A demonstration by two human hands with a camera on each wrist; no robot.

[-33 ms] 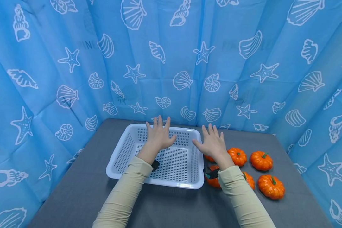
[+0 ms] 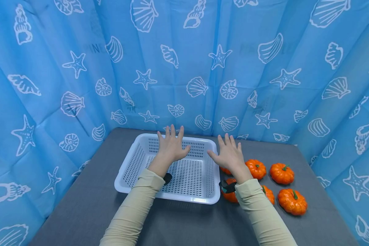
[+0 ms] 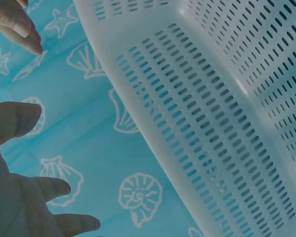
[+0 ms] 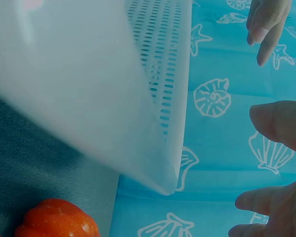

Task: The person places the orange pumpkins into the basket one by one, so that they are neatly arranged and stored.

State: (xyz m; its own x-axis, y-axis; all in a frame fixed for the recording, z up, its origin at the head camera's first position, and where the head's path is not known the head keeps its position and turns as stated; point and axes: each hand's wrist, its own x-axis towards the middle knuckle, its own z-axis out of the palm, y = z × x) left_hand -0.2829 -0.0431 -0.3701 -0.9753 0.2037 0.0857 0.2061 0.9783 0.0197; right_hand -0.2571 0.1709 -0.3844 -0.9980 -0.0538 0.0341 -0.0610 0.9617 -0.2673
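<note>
A white plastic basket with slotted walls and floor stands on the grey table. Over it, with fingers spread and straight, is my left hand, holding nothing. My right hand hovers near the basket's right rim, its fingers also extended and nothing in them. Several small orange pumpkins lie right of the basket, among them a front one and a back one; others are partly hidden under my right hand and forearm. In the right wrist view, one pumpkin shows beside the basket.
A blue curtain with white shells and starfish hangs behind the table and along both sides. Grey table surface extends in front of the basket and to its left. A dark band circles my right wrist.
</note>
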